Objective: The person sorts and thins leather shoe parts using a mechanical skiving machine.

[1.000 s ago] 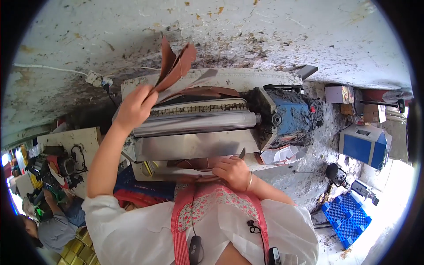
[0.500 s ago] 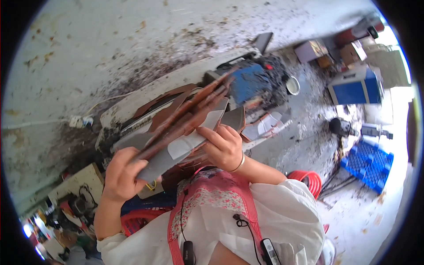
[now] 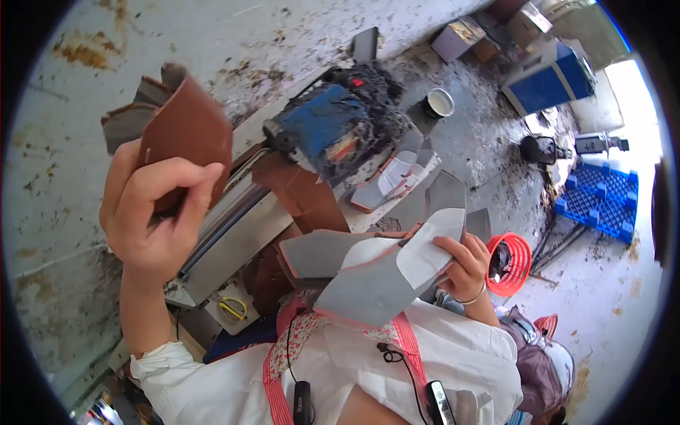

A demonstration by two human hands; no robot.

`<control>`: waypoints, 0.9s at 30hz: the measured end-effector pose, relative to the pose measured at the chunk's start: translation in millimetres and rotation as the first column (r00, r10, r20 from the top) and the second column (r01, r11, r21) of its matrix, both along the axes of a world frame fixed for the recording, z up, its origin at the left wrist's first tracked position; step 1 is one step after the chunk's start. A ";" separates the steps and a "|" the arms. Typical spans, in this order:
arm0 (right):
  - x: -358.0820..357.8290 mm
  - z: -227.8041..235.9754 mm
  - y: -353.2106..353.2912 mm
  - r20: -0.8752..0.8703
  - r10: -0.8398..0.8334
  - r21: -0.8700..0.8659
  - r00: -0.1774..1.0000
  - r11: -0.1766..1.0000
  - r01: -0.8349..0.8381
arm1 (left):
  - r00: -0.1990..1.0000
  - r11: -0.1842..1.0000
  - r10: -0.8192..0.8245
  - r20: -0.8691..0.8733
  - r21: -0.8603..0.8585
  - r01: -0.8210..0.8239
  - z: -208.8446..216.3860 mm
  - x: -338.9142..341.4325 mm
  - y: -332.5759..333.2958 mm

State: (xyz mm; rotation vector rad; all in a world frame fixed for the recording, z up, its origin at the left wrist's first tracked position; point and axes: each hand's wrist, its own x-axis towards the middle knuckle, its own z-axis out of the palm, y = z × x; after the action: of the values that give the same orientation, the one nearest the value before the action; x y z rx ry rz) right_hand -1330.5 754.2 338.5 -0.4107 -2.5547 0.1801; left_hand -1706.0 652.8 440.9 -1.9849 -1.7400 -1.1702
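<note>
Raised at the left, my left hand (image 3: pixel 159 212) is closed around a bunch of brown leather pieces (image 3: pixel 191 131) with grey undersides. My right hand (image 3: pixel 464 265), at the right of my lap, grips several flat leather pieces (image 3: pixel 375 287), grey side up with white patches and reddish edges. They fan out in front of my apron. Between my hands more brown leather pieces (image 3: pixel 301 188) lie on the bench. Another grey piece with a white patch (image 3: pixel 389 177) rests on the bench's right end, apart from my hands.
A blue machine (image 3: pixel 322 117) thick with dark dust stands on the bench ahead. Yellow-handled snips (image 3: pixel 232 309) lie near my left elbow. A red basket (image 3: pixel 511 263) stands at the right, with a blue pallet (image 3: pixel 598 200) beyond. A white-rimmed pot (image 3: pixel 440 103) sits behind the bench.
My hands have moved apart, splitting the leather pieces they held together. The left hand rose up and left with the brown bunch; the right moved right with the grey-side-up pieces.
</note>
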 end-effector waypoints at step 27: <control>181.5 25.7 4.2 -0.031 -0.695 -0.124 0.718 0.716 0.687 | 0.735 0.784 -0.599 -0.319 -0.045 0.619 -220.8 218.5 265.5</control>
State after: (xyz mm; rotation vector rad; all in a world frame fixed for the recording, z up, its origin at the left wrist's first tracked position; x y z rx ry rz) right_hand -1149.0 758.4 364.2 -1.3427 -2.1384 0.0410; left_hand -1487.5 918.3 220.0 -2.6261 -0.8853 -0.9607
